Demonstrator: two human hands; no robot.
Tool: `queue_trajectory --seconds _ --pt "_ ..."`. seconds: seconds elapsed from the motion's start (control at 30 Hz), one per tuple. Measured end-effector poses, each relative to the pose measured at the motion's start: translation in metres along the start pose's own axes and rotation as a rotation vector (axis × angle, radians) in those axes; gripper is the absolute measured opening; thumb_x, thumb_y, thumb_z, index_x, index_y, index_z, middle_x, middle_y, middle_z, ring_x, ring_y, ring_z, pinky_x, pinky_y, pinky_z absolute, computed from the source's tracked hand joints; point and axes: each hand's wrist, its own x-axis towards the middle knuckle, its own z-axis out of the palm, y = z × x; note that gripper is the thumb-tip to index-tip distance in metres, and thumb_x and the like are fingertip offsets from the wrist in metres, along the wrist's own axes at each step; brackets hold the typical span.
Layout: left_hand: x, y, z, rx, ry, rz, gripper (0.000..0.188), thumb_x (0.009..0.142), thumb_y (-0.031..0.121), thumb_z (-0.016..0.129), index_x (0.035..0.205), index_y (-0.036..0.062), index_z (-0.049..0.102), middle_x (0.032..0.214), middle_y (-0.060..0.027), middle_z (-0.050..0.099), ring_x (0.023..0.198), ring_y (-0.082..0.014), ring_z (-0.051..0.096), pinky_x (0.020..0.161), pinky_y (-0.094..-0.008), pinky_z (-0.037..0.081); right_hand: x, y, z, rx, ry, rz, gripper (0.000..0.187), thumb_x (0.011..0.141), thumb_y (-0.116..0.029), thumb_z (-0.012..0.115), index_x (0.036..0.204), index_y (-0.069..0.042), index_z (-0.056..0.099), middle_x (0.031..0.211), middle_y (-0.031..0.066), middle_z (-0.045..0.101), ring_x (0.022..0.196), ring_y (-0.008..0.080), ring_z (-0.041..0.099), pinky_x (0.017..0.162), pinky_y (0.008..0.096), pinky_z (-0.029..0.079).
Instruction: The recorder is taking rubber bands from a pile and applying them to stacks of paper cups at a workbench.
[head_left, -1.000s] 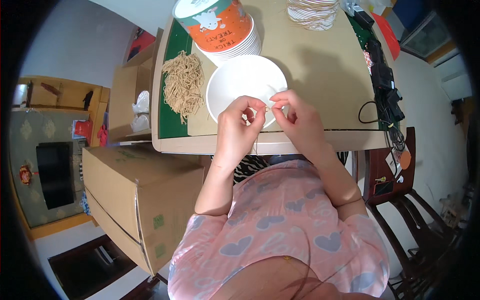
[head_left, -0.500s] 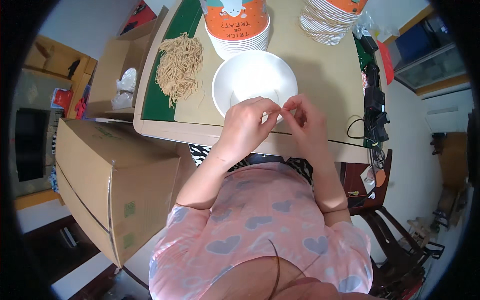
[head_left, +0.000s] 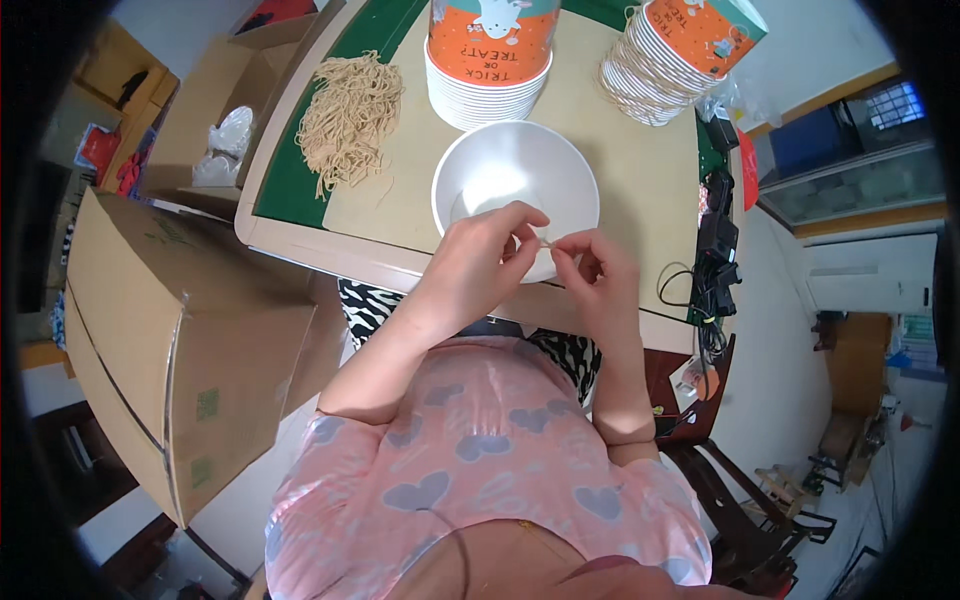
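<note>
A white paper bucket (head_left: 450, 178) lies in front of me with its wide mouth facing me. Over its near rim my left hand (head_left: 470, 262) and my right hand (head_left: 608, 282) meet, thumbs and forefingers pinched. A short bit of beige string (head_left: 546, 243) shows between the fingertips; the rest of it is hidden by the fingers. Beyond the bucket stands a nested stack of orange printed paper buckets (head_left: 490, 60). A loose heap of cut beige strings (head_left: 350, 120) lies to the left on the table.
At the far right leans another stack of buckets (head_left: 660, 70) with strings hanging along its rims. Black power adapters and cables (head_left: 716, 230) line the table's right edge. Large cardboard boxes (head_left: 225, 370) stand to the left, and a dark wooden chair (head_left: 735, 500) is at the right.
The view has shifted, so the table sits differently in it. My hands have moved slightly apart at the bucket's rim, and string now shows between the fingertips.
</note>
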Motion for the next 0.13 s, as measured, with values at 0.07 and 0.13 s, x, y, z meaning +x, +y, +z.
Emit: queue_trajectory --seconds 0.07,0.13 --pt "-0.002 -0.006 -0.002 -0.025 -0.007 -0.014 0.017 0.086 0.006 0.062 0.102 0.0015 0.063 0.079 -0.0076 0.067 0.062 -0.0115 0.058 0.059 -0.0272 0.048 -0.001 0.004 0.006 0.006 0.079 -0.035 0.007 0.082 -0.003 0.066 0.088 -0.003 0.063 0.067 -0.0044 0.056 0.053 0.0014 0.040 0.048 0.0185 0.030" --pt "-0.002 -0.014 -0.001 0.002 -0.029 0.006 0.028 0.087 0.009 0.062 0.115 0.0038 0.060 0.089 -0.0101 0.070 0.076 -0.0118 0.065 0.063 -0.0254 0.049 -0.002 0.007 0.011 0.022 0.114 -0.038 0.006 0.082 -0.004 0.066 0.088 -0.003 0.064 0.068 -0.0035 0.057 0.053 0.0010 0.040 0.048 0.0182 0.031"
